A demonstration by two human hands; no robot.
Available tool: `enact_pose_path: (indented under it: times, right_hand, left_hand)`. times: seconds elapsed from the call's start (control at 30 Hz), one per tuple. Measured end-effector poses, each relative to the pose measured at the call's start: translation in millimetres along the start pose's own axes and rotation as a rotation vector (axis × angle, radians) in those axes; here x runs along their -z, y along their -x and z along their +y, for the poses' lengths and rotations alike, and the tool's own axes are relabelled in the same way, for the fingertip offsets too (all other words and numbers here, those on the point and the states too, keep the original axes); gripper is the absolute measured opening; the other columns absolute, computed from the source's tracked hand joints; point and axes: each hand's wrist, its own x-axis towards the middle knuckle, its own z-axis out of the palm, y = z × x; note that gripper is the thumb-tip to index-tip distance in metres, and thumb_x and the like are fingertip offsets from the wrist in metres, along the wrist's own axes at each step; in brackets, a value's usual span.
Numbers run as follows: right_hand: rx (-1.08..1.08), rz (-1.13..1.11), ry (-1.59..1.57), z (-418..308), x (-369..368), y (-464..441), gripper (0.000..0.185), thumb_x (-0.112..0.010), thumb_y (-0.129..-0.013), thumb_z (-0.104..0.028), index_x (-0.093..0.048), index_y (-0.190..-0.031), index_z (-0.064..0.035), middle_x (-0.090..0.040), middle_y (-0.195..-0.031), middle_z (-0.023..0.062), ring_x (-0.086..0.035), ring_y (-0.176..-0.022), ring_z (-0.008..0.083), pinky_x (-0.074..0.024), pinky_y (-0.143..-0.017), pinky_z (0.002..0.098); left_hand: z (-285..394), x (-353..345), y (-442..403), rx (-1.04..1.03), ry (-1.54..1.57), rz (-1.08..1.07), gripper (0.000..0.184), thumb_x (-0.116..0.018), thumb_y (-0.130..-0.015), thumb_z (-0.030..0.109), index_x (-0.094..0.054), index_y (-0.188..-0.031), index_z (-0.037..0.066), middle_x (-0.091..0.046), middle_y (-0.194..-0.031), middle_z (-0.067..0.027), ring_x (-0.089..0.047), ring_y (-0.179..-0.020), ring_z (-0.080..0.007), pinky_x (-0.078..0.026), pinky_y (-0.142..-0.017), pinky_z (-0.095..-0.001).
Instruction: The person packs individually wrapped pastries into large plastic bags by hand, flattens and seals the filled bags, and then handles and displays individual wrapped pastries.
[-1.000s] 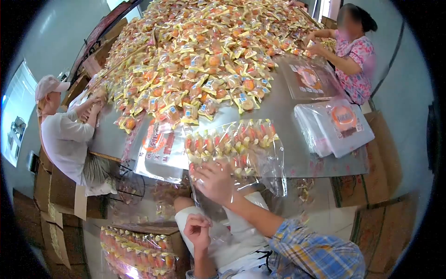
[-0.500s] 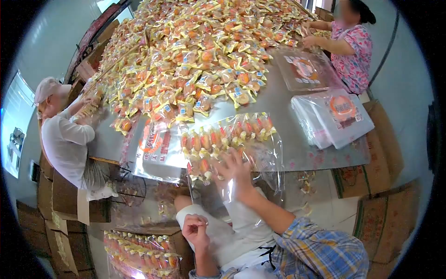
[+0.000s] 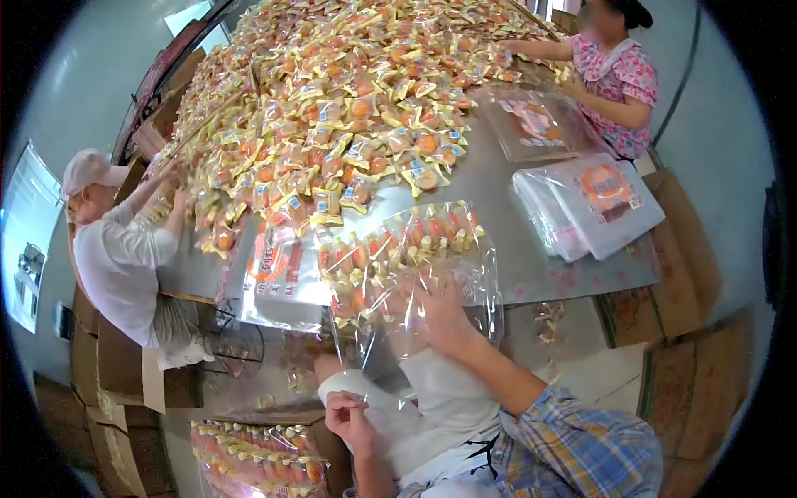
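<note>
A clear plastic bag [image 3: 477, 286] lies over the table's near edge, with rows of individually wrapped cakes [image 3: 415, 232] inside. My right hand [image 3: 440, 311] reaches into the bag, fingers extended against the nearest cakes; glare on the film blurs the fingertips. Low in front of my lap, my left hand [image 3: 349, 419] is closed in a pinch at the bag's loose near edge. Flat printed bags [image 3: 282, 270] lie on the table just left of the bag being filled.
A large heap of wrapped cakes [image 3: 332, 124] covers the table [image 3: 573, 278]. Printed bags are stacked at right [image 3: 610, 199]. One person [image 3: 124, 257] works at left, another [image 3: 614, 83] at far right. A filled bag [image 3: 257, 461] sits in a carton below; cartons [image 3: 697, 398] stand right.
My right hand has shifted slightly right within the bag, and the bag's front film now drapes over the fingers. My left hand stays almost in place. Both other people have moved their arms.
</note>
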Motion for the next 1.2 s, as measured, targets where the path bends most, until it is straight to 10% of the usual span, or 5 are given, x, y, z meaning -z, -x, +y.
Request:
enact_pose_path:
  times: [0.9,1.2]
  right_hand:
    - [-0.166,0.202,-0.319,10,12,5,0.060,-0.071,-0.076,-0.006,-0.062,-0.135,-0.0148,-0.050,-0.140,0.0184,-0.049,-0.130,0.0389,-0.0384,-0.111,0.0495]
    - [-0.426,0.242,-0.571,18,-7,13,0.052,-0.063,-0.082,0.002,-0.062,-0.133,-0.0087,-0.048,-0.141,0.0215,-0.048,-0.132,0.0413,-0.0420,-0.111,0.0459]
  left_hand:
    - [-15,22,1,0.147,-0.008,0.025,0.011,-0.056,-0.086,-0.008,-0.057,-0.089,0.003,-0.055,-0.075,-0.0037,-0.053,-0.062,-0.0133,-0.048,-0.059,-0.0295]
    - [-46,34,-18,0.500,0.251,0.400,0.008,-0.052,-0.095,0.008,-0.054,-0.102,0.007,-0.055,-0.075,-0.0048,-0.052,-0.059,-0.0158,-0.043,-0.053,-0.0307]
